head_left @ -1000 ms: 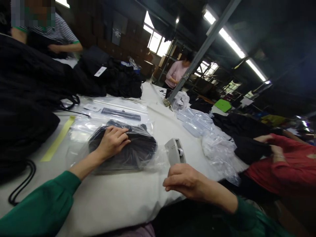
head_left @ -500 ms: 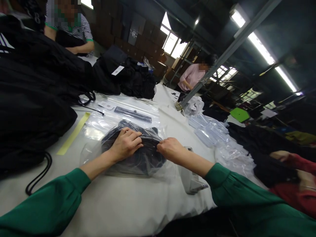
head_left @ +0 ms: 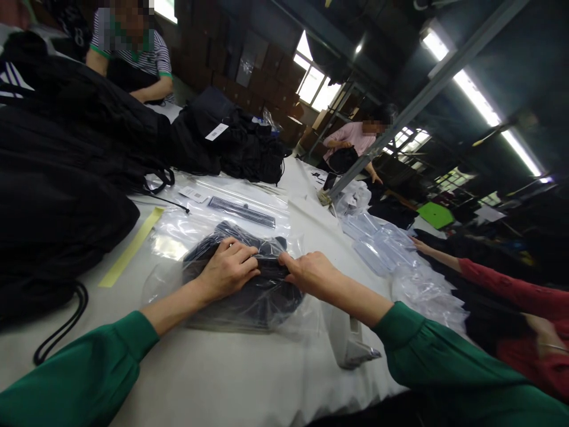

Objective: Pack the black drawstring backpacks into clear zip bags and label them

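Observation:
A dark folded item (head_left: 249, 296) lies inside a clear plastic bag (head_left: 164, 284) on the white table (head_left: 213, 379). My left hand (head_left: 229, 268) rests on the bag's upper middle, its fingers curled and closed on the plastic. At the bag's upper right, my right hand (head_left: 309, 271) pinches the plastic between thumb and fingers. Behind the bag lie flat clear bags with a dark printed strip (head_left: 242, 212) and a white tag (head_left: 193, 194). A tape dispenser (head_left: 349, 341) stands right of the bag, partly under my right forearm.
Black bags (head_left: 57, 201) are heaped at the left, with more (head_left: 235, 136) at the back. A yellow strip (head_left: 131, 248) lies on the table. Clear plastic bags (head_left: 382, 243) are piled at the right, beside a person in red sleeves (head_left: 511, 284). Two other people are farther back.
My right hand's grip has shifted slightly, its thumb now stretched along the plastic. The red-sleeved person's arm has reached to the clear bags. The person in pink now holds up a black item.

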Tool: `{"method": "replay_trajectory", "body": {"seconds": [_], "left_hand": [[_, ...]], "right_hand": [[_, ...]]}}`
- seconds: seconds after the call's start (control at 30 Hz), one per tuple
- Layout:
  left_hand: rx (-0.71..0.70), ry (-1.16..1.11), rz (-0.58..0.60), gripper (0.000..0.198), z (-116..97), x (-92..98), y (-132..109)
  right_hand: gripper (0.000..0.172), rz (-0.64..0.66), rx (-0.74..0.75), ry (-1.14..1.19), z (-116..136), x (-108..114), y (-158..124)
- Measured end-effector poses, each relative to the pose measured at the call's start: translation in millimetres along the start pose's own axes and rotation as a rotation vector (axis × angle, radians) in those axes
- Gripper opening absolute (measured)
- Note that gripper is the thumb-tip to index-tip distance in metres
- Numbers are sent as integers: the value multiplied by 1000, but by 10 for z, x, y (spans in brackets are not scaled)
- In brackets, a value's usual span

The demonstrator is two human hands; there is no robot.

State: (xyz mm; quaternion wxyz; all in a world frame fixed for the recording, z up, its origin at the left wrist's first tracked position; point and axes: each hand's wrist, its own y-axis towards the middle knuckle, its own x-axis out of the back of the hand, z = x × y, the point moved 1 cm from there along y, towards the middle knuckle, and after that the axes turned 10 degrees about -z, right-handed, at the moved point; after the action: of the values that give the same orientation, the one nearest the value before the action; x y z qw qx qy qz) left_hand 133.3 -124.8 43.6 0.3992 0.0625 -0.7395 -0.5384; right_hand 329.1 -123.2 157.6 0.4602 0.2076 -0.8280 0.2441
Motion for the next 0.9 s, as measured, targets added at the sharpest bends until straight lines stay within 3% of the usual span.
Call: {"method": "replay_trajectory", "body": {"seconds": [0.1, 0.2, 0.27, 0.33, 0.43, 0.57, 0.73, 0.83, 0.9], "left_hand": [[4, -6, 3, 14, 1, 0, 3], [6, -6, -2, 14, -3, 0, 7], [5, -5, -12, 14, -8, 1, 9], [1, -6, -21, 14, -12, 1, 10], [-4, 0, -19, 13, -13, 3, 9], [4, -6, -23, 11, -18, -8, -2], [62, -69, -73, 13, -14, -55, 7], [29, -74, 25, 22, 66, 11, 30], [-18, -54, 127, 38, 169, 142, 33]], "right_hand": [[51, -15, -19, 16, -191, 3, 43], [60, -30, -136, 146, -458, -61, -17], [65, -116, -189, 236, -552, -121, -112], [80, -281, -155, 302, -506, -183, -209], [106, -473, -56, 355, -226, -293, -274], [98, -474, -85, 346, 120, -414, -179], [92, -589, 7, 515, 266, -362, 0], [78, -618, 28, 586, 312, -376, 120], [74, -605, 9, 592, 328, -427, 181]]}}
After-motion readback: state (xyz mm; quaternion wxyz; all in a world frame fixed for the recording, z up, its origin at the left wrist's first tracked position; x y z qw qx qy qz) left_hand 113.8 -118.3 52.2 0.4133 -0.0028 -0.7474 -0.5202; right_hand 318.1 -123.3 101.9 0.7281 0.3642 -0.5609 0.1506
